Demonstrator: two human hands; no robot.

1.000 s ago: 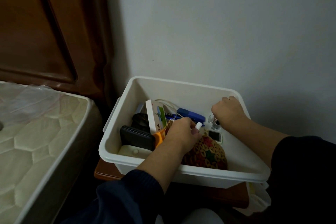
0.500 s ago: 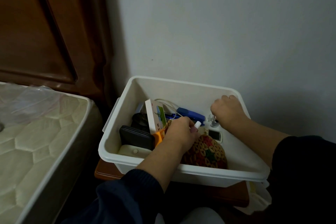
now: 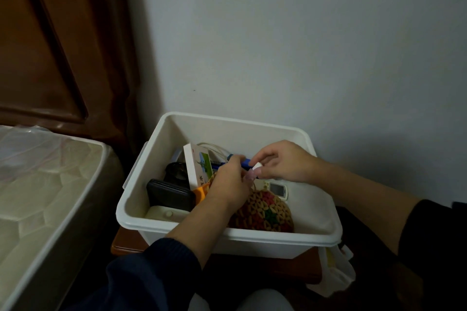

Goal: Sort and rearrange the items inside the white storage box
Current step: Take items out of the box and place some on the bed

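Note:
The white storage box (image 3: 131,212) stands on a small wooden stand. My left hand (image 3: 228,185) reaches in over the front rim, fingers curled round a small white object (image 3: 257,165). My right hand (image 3: 284,161) comes from the right and pinches the same white object, so both hands meet above the box's middle. A blue pen-like item (image 3: 244,163) lies just behind them. Inside are an upright white carton with a green picture (image 3: 198,166), a black case (image 3: 169,194), an orange item (image 3: 201,193), a colourful woven pouch (image 3: 267,212) and a small white device with a screen (image 3: 278,189).
A mattress under clear plastic (image 3: 45,197) sits close on the left, with a dark wooden headboard (image 3: 50,58) behind it. A plain wall (image 3: 303,58) backs the box. The wooden stand (image 3: 123,242) shows under the box, and a white plastic bag (image 3: 333,272) hangs at its right.
My right hand has left the box's right back corner and moved left to meet my left hand at the small white object. My left hand has risen slightly.

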